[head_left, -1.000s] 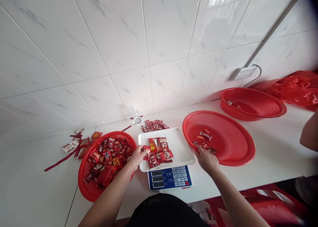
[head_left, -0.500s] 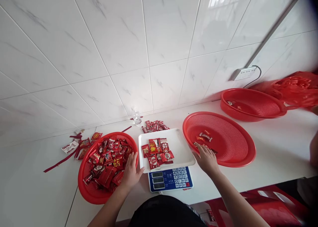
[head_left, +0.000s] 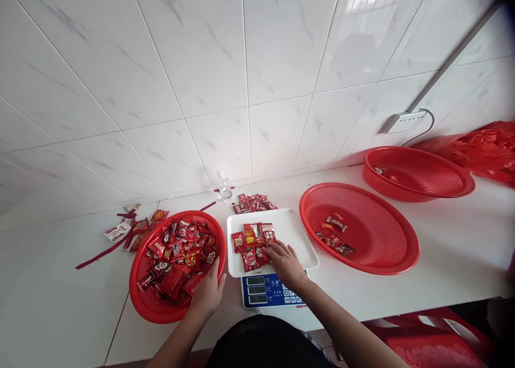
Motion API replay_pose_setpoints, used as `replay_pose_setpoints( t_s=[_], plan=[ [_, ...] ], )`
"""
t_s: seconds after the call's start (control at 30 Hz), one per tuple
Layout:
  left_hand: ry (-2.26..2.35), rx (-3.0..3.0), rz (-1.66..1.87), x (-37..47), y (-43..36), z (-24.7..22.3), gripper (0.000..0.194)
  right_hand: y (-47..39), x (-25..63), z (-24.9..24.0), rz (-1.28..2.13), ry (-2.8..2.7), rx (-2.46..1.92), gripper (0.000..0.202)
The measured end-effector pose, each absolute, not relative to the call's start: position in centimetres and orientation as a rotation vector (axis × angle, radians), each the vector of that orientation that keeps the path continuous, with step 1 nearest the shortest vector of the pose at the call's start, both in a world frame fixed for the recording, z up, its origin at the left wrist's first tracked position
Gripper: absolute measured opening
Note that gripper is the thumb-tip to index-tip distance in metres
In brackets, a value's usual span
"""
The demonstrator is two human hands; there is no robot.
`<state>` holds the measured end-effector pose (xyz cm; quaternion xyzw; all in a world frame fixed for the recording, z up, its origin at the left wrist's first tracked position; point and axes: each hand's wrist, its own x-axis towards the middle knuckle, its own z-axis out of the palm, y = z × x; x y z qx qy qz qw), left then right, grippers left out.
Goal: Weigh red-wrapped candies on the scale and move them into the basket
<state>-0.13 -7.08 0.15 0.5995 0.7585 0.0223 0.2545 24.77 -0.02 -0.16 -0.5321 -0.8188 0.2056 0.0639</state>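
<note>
My left hand [head_left: 208,292] is at the right rim of a red plastic basket [head_left: 139,303] full of small wrapped snacks [head_left: 177,250], fingers over the inside and thumb outside. My right hand [head_left: 286,263] reaches over the white tray [head_left: 300,234] of a blue-fronted weighing scale [head_left: 257,291]. Its fingers are stretched and slightly apart, with the tips on several red snack packets [head_left: 252,234]. The packet under those fingertips is mostly hidden. To the right stands a wide red basket [head_left: 374,228] with a few small packets [head_left: 336,234] in it.
Behind the tray lie more red packets [head_left: 253,203] and a clear plastic bottle [head_left: 224,187]. Loose packets, ribbons and a printed card [head_left: 117,231] lie at the far left. Another red basket [head_left: 426,188] and red plastic bags [head_left: 491,153] stand far right, below a power strip [head_left: 402,122].
My right hand has moved left, from the wide basket's near edge onto the packets in the tray. My left thumb has drawn in from the tray toward the basket rim.
</note>
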Motion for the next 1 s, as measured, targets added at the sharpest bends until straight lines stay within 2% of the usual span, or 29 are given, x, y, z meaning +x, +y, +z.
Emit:
replay_pose_setpoints(
  t_s=[0.17,0.43,0.53,0.77,1.0],
  plan=[
    [2.08,1.641,0.036,-0.2,-7.3,0.0,0.056,0.8,25.3,-0.3,0.566,-2.345,-1.59,0.038],
    [2.074,1.646,0.042,-0.1,-7.3,0.1,0.056,1.9,23.3,0.5,0.879,-2.031,-1.507,0.043],
    [2.073,1.649,0.045,-0.1,-7.4,0.1,0.056,2.4,23.1,-0.1,0.831,-2.028,-1.528,0.041],
    [2.091,1.668,0.057,-0.2,-7.4,-0.5,0.055,2.0,22.1,0.7,0.486,-2.315,-1.568,0.038],
    [2.08,1.672,0.072,-0.2,-7.4,-0.4,0.055,0.9,18.4,0.8,0.585,-2.712,-1.293,0.055]
  ],
)
